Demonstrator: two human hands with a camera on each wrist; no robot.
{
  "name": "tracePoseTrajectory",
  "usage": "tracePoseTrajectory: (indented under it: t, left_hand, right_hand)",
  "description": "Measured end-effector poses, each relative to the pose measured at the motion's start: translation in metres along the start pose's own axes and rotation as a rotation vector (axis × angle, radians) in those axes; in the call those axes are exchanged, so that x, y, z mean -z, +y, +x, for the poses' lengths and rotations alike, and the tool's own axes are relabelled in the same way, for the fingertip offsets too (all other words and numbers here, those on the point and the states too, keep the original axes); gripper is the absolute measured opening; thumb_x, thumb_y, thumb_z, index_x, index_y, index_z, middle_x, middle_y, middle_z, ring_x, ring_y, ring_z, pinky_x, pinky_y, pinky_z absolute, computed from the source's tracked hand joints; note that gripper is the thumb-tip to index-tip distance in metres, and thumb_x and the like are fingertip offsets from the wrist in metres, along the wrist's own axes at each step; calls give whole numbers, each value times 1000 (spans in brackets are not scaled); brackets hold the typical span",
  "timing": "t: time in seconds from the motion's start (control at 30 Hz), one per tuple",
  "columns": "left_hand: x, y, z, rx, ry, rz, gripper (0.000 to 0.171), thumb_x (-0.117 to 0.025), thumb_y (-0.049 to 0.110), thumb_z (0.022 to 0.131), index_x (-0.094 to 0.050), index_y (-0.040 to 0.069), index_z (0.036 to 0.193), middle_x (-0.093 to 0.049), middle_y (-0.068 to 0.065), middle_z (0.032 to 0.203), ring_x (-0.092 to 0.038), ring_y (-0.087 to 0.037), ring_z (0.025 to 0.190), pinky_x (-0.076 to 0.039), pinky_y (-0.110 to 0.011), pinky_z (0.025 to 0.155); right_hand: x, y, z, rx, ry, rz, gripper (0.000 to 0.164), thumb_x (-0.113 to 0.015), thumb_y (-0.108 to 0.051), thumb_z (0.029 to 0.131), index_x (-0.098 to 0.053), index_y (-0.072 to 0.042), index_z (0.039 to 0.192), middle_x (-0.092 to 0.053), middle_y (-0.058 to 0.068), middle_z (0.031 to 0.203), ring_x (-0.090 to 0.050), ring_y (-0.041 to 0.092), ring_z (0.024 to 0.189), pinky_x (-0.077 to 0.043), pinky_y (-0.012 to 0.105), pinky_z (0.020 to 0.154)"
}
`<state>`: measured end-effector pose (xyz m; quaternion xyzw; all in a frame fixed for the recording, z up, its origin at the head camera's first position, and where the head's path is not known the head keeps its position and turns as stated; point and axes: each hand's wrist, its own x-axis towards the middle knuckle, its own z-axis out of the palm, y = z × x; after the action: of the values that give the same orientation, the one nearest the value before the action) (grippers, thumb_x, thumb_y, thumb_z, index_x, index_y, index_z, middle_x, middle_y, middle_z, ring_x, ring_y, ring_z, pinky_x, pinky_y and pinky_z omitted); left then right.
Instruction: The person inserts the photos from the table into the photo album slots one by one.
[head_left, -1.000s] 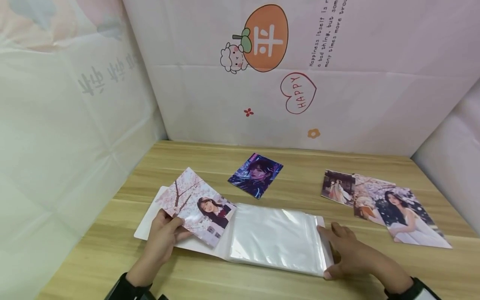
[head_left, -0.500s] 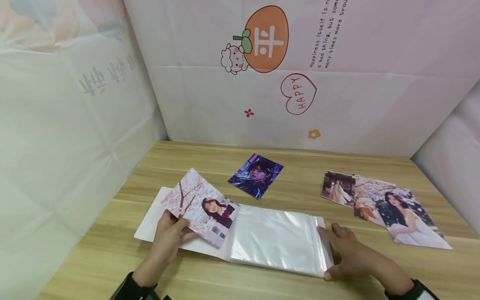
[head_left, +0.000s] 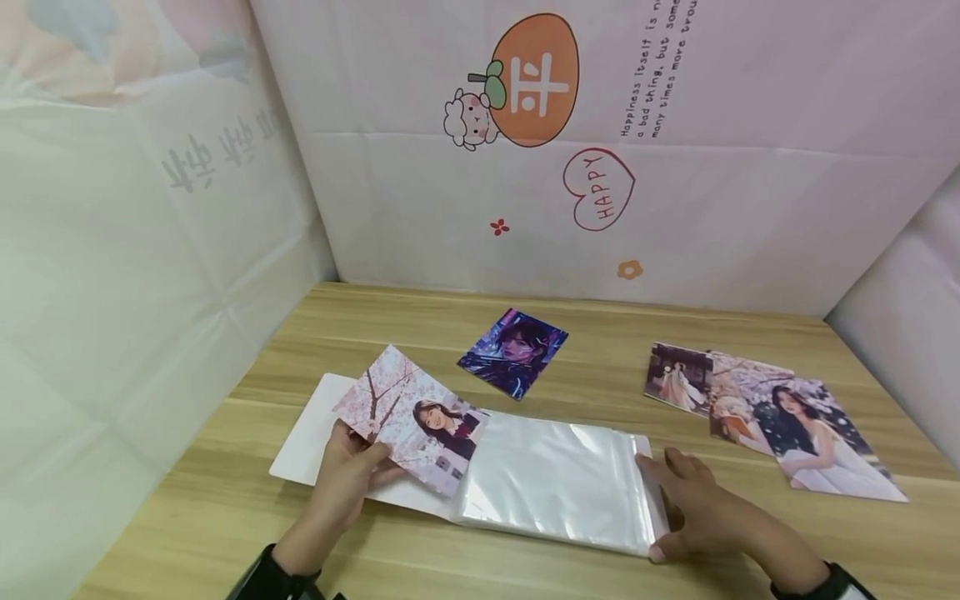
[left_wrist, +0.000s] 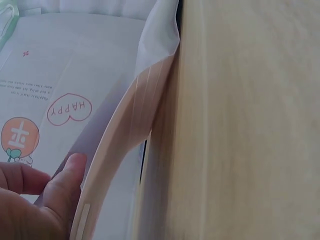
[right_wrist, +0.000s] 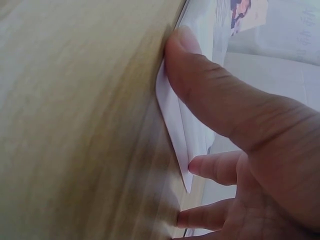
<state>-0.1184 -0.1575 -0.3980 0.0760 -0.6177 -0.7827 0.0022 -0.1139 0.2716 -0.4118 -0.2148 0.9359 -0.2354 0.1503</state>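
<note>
My left hand (head_left: 352,475) pinches a glossy photo print (head_left: 397,408) of a smiling person under cherry blossom, thumb on its near edge. The tilted print overlaps the white inside cover (head_left: 303,446) of an open photo album, its right corner by the spine. In the left wrist view, the cover (left_wrist: 112,137) bends up off the wood beside the fingers. Clear plastic sleeves (head_left: 551,483) fill the album's right half. My right hand (head_left: 701,508) rests at the album's right edge, fingers spread. In the right wrist view its thumb (right_wrist: 200,70) presses the edge, with one fingertip touching farther along.
A purple-blue portrait print (head_left: 513,350) lies behind the album. Off to the right, overlapping prints include a small dark one (head_left: 675,375) and a larger one of a person in white (head_left: 825,442). A printed white backdrop (head_left: 420,208) encloses the wooden table (head_left: 600,321).
My left hand has shifted the photo slightly right and a little lower, toward the sleeves. The right hand and the album hold their places.
</note>
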Motion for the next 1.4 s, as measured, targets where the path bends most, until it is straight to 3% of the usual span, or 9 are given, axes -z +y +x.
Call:
tracePoseTrajectory:
  t: [0.2, 0.27, 0.47, 0.57, 0.9, 1.1, 1.4]
  left_hand:
    - [4, -1, 0, -118, -18, 86, 84, -57, -22, 70, -17, 9, 138, -43, -26, 129, -56, -30, 100, -52, -35, 75]
    - [6, 0, 1, -149, -19, 117, 87, -60, -21, 71, -18, 10, 141, -45, -25, 128, -55, -29, 102, -52, -33, 76]
    - [13, 5, 3, -144, 95, 213, 50, -54, -8, 87, -40, 8, 132, -53, -18, 99, -59, -18, 70, -54, -34, 60]
    - [15, 8, 3, -155, 145, 237, 42, -52, -9, 87, -46, 4, 126, -52, -15, 91, -57, -16, 61, -54, -31, 56]
    - [16, 9, 1, -179, 187, 190, 38, -52, -15, 84, -48, -2, 119, -53, -18, 96, -60, -16, 65, -54, -34, 58]
    - [14, 7, -2, -168, 165, 170, 37, -53, -17, 82, -46, -4, 116, -52, -16, 90, -61, -18, 62, -54, -35, 57]
    - [18, 3, -1, -193, 152, 214, 39, -55, -14, 77, -46, -3, 114, -52, -13, 87, -57, -14, 58, -54, -34, 53]
  right_hand:
    - [0, -1, 0, 11, 5, -3, 109, -82, -46, 58, -31, 7, 139, -13, 49, 132, -11, 69, 115, -20, 76, 83]
    - [0, -1, 0, 11, 5, -4, 109, -82, -47, 58, -31, 7, 139, -13, 49, 132, -11, 69, 115, -21, 76, 83]
    - [0, -1, 1, 6, 1, -4, 108, -82, -45, 59, -31, 7, 139, -12, 49, 132, -10, 69, 115, -21, 76, 82]
    - [0, -1, 1, 0, -4, 0, 107, -82, -44, 60, -30, 6, 139, -11, 48, 133, -9, 69, 116, -21, 76, 82]
    - [1, -2, -1, -13, -12, 36, 107, -81, -44, 62, -28, 5, 141, -7, 47, 135, -6, 68, 118, -19, 76, 83]
    - [-1, -1, -2, -4, 6, 14, 107, -81, -45, 61, -30, 5, 140, -8, 48, 134, -7, 68, 117, -19, 77, 82]
    - [-3, 1, -2, 2, 26, 5, 108, -79, -51, 60, -31, 4, 139, -10, 47, 134, -9, 68, 116, -19, 77, 82]
